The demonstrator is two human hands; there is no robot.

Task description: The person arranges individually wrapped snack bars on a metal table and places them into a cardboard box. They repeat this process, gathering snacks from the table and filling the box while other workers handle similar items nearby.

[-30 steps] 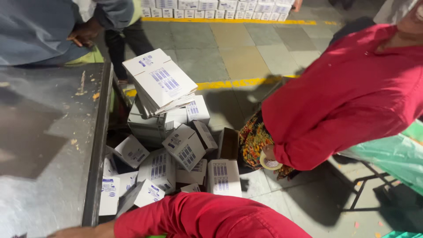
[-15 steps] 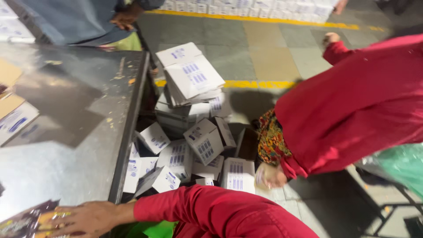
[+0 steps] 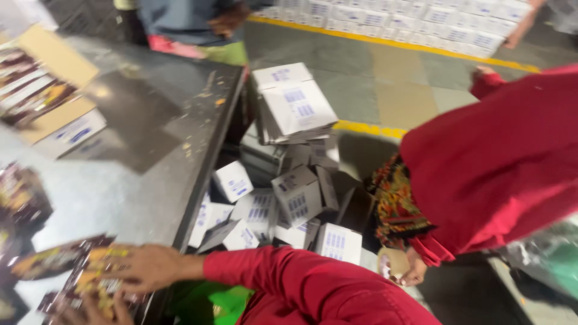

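My right hand [image 3: 147, 268], in a red sleeve, reaches left across the steel table [image 3: 138, 180] and presses down on a pile of dark printed packets [image 3: 90, 280] at the near edge. Only a few fingers of my left hand [image 3: 90, 310] show at the bottom edge, against the underside of the same pile; they are blurred. More dark packets [image 3: 21, 198] lie at the far left of the table.
White cartons [image 3: 295, 111] lie heaped on the floor beside the table. A person in red [image 3: 500, 162] bends over them at the right, one hand [image 3: 412, 274] low. Another person [image 3: 186, 21] stands at the table's far end. Open brown boxes [image 3: 48, 90] sit at the table's back left.
The view has swung left, so the table now fills more of it. My right hand has come into sight and slid onto the dark packets. The person in red has bent lower.
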